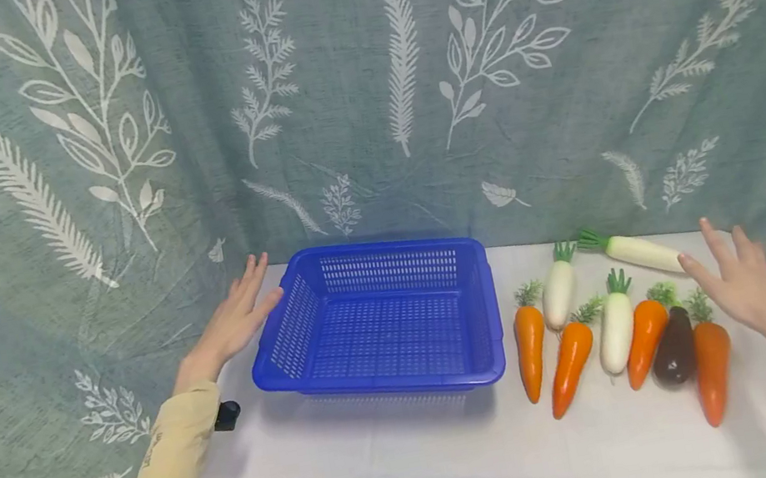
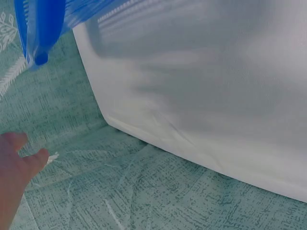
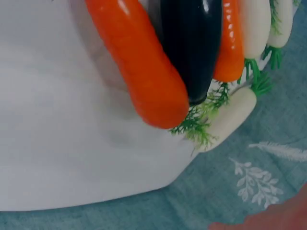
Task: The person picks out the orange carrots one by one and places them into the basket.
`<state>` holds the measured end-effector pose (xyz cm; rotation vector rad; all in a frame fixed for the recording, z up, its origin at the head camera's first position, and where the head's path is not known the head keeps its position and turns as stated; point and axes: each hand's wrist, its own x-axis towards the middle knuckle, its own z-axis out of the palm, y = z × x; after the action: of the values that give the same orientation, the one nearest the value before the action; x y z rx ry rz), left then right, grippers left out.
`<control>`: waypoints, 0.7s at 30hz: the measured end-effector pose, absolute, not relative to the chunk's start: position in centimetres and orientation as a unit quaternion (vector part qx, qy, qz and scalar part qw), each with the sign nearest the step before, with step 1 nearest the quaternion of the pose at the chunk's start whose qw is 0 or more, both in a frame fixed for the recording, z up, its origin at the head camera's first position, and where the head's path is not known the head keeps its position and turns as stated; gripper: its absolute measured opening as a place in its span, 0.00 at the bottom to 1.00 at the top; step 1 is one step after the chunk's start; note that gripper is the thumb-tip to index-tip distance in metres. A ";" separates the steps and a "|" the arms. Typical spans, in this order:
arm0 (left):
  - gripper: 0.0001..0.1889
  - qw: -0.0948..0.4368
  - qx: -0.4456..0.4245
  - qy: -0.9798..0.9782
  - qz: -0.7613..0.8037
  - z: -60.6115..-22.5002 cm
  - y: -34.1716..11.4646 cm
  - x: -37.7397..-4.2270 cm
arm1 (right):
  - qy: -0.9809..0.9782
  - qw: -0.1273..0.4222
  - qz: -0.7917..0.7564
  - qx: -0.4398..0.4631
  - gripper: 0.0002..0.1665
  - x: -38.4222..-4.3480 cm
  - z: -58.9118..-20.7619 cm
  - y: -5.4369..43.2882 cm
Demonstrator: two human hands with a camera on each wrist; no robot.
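My left hand (image 1: 237, 318), fingers spread and straight, is beside the left rim of a blue plastic basket (image 1: 386, 391); it holds nothing. In the left wrist view the basket's corner (image 2: 45, 28) shows at the top, apart from the fingers. My right hand (image 1: 744, 284) hovers with spread fingers near the right end of a group of vegetables and holds nothing. Nearest to it are a carrot (image 1: 714, 369), a dark eggplant (image 1: 674, 351) and a white radish (image 1: 647, 254) lying at the back. The right wrist view shows the carrot (image 3: 144, 72) and eggplant (image 3: 192, 43) close up.
More carrots (image 1: 532, 349) and white radishes (image 1: 617, 331) with green tops lie right of the basket. All stand on a white-covered table (image 1: 407, 472). A green leaf-patterned curtain (image 1: 346, 110) closes off the back and both sides.
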<state>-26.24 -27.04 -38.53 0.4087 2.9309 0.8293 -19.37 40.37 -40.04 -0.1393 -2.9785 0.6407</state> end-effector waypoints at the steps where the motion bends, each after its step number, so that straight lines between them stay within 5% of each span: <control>1: 0.38 0.035 0.135 0.952 0.273 -38.6 -27.0 -26.2 | -0.976 0.046 0.210 -0.044 0.47 -19.4 -40.1 40.1; 21: 0.39 0.056 0.153 0.939 0.302 -39.5 -25.7 -26.0 | -0.967 0.029 0.255 0.003 0.44 -19.4 -41.0 35.9</control>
<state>-25.98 -25.73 -39.47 0.4636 2.8505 0.9164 -19.36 35.89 -41.00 0.0091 -2.9808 0.7857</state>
